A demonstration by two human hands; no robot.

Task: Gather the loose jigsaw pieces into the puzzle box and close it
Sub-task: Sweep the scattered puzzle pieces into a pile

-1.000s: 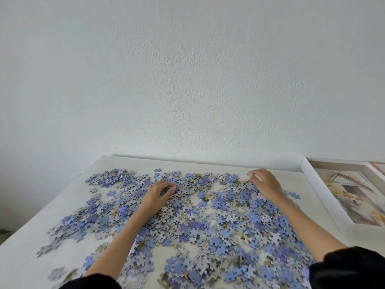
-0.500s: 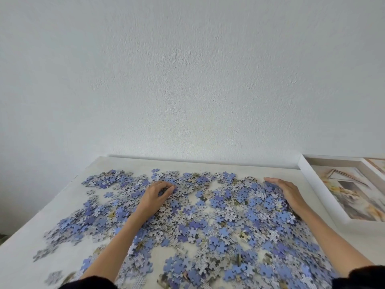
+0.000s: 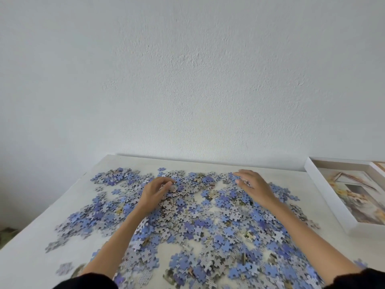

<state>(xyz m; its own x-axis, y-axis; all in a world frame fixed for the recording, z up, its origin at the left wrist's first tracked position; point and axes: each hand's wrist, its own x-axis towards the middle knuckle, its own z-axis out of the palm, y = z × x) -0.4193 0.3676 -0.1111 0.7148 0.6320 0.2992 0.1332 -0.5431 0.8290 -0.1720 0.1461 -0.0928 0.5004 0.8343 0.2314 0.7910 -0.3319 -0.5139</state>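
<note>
A: Noting the spread. The jigsaw pieces [image 3: 208,226] are lying loose across the pale table [image 3: 31,257], blue faces and grey backs mixed, reaching from the far edge to the near edge.

B: Hands?

A: Both are working at the far side of the pile. The left hand [image 3: 155,191] is sitting left of centre with its fingers [image 3: 166,181] curling down, tips and thumb drawn narrow over the pieces. Whether it is pinching one, I cannot tell.

B: And the right?

A: The right hand [image 3: 254,188] is lying flat, fingers straight and close together, pressing on the pieces at the far right of the heap.

B: The box?

A: The puzzle box [image 3: 333,200] is sitting on the table's right side, just beside the spread, white-walled, a printed picture showing, partly cut off by the frame. Dark sleeves [image 3: 89,282] are showing at the near edge.
</note>
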